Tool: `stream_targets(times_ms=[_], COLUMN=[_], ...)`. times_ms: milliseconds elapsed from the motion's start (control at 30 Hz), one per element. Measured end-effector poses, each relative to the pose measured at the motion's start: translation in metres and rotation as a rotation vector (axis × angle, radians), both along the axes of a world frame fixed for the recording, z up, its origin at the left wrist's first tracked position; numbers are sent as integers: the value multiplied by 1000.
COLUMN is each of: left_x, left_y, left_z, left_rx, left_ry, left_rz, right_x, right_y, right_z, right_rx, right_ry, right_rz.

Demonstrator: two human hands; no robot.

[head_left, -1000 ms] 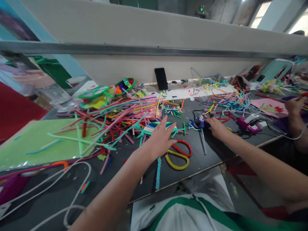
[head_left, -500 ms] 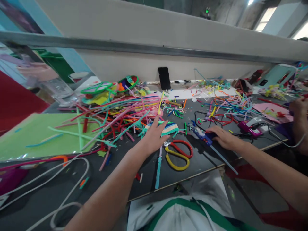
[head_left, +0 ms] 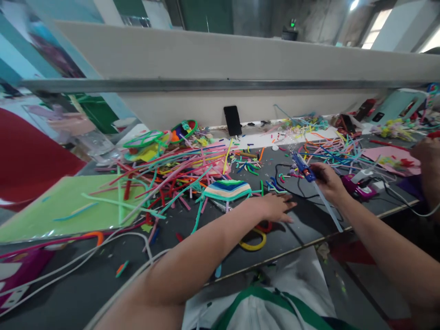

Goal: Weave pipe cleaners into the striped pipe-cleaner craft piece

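My right hand (head_left: 328, 181) is closed around a blue hot glue gun (head_left: 303, 167), lifted off the table, its nozzle pointing away from me. A long clear glue stick (head_left: 326, 204) juts from its back end toward the table edge. Fingers spread and palm down, my left hand (head_left: 277, 206) reaches across the table and holds nothing. Beneath it lie scissors with a yellow handle loop (head_left: 254, 240) and a red one, partly covered by my hand and forearm. Just beyond that forearm rests a striped piece (head_left: 227, 190) in teal, blue, yellow and cream.
A heap of coloured fuzzy stems (head_left: 178, 165) spreads at the left, beside a green sheet (head_left: 68, 201). A phone (head_left: 233, 120) leans on the back panel. White cables (head_left: 134, 234) cross the front left. At right is a purple power strip (head_left: 359, 187), near another person's hand (head_left: 426, 153).
My right hand has picked up the glue gun from the table. My left hand has moved right, from the striped piece to above the scissors. The camera view has tilted up a little.
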State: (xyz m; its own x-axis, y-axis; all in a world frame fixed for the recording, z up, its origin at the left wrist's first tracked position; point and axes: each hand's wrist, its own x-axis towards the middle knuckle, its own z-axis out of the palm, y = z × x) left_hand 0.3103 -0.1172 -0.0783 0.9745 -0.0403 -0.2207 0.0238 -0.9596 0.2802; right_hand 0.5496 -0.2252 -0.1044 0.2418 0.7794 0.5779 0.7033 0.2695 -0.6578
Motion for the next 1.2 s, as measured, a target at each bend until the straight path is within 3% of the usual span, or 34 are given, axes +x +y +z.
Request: stream_targets(times_ms=[67,100,167,200,300,467,567,667,733,833,900,967,1067,1200], left_x=[21,26,27,23,3,-55,-100,-141,-160,-174,-175,-174,-169,-164], left_y=[25,41,72,85,105,106,110,120,126,131,135,141,153,162], left_z=[-13,-15,-9,-2,25,58,67,73,76,81,84,85,82,66], left_rx=[98,157,188,155,152,131,125,123,117,130,149,149,146,162], left_ry=[1,-69,-200,-255,-370,-706,-815,-845,-825,-799,-776,-730,-785,-825], left_rz=[174,321,591,638,650,650,700,840,912,951,968,958,1024,1093], right_x=[2,2,-1,-4,-16,-23,-16,-8,-6,-17,-39,-79,-169,-290], right_y=[-3,-6,-12,-14,-18,-19,-20,-20,-16,1,18,35,49,48], right_z=[-1,-2,-3,-2,1,2,-1,4,14,30,39,45,51,54], right_rx=[-18,-38,-96,-131,-264,-400,-432,-497,-530,-493,-442,-370,-285,-231], right_ry=[-36,-61,-120,-156,-283,-419,-469,-506,-525,-482,-394,-281,-68,370], right_rz=[1,2,31,71,259,424,405,391,368,202,140,186,283,474])
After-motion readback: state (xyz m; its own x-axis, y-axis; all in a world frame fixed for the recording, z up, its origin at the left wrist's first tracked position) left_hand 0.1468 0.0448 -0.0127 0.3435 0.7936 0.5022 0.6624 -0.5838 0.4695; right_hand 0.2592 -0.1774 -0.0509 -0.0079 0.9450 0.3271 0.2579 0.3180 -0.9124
